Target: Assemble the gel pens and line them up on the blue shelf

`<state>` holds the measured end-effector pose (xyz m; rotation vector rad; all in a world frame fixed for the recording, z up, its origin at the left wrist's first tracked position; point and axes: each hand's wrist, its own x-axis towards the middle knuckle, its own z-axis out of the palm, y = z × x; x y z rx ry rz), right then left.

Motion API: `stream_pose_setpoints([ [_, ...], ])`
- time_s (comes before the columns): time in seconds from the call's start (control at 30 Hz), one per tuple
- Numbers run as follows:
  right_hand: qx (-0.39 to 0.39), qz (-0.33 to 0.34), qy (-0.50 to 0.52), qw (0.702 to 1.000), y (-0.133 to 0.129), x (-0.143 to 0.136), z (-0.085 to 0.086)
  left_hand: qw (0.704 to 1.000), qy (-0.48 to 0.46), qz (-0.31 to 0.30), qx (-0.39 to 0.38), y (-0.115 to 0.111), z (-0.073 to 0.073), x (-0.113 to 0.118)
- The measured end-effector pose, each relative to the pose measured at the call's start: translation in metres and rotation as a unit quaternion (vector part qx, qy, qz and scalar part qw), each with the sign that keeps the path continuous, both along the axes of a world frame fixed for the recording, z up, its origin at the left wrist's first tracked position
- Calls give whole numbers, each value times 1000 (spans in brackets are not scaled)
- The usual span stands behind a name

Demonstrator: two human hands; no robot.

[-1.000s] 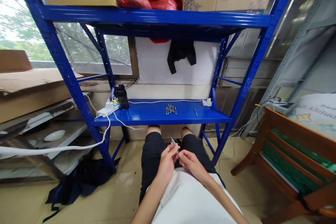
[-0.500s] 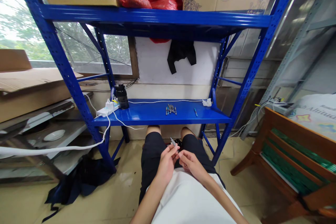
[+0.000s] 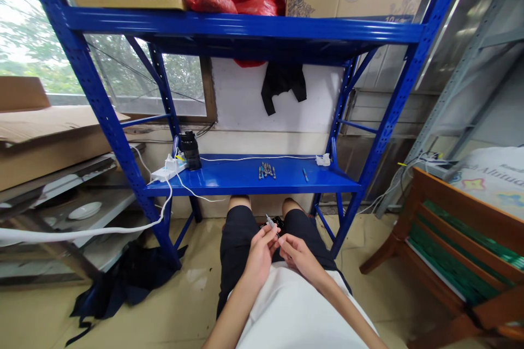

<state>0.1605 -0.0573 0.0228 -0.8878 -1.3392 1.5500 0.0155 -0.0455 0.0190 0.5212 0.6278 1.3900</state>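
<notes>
Above my lap, my left hand (image 3: 262, 244) is closed round a slim grey pen (image 3: 269, 220), its pointed tip angled up and to the left. The fingers of my right hand (image 3: 293, 250) pinch together at the pen's lower, dark end, close against the left fingers. Much of the pen is hidden by the fingers. On the blue shelf (image 3: 229, 180) in front of me lies a group of several pens (image 3: 267, 170), side by side. One blue pen (image 3: 305, 174) lies apart from them, to the right.
A black bottle (image 3: 190, 150) and a white power strip (image 3: 167, 169) with cables stand at the shelf's left end. Crumpled white plastic (image 3: 323, 160) sits at its right end. A wooden chair (image 3: 450, 218) is on the right, an open cardboard box (image 3: 49, 142) on the left.
</notes>
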Motion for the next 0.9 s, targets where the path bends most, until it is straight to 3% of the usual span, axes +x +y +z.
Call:
stream_pose_setpoints([
  [0.9,-13,10,5,1000,5,2,-7,1000,7,3,12,2,-2,1],
])
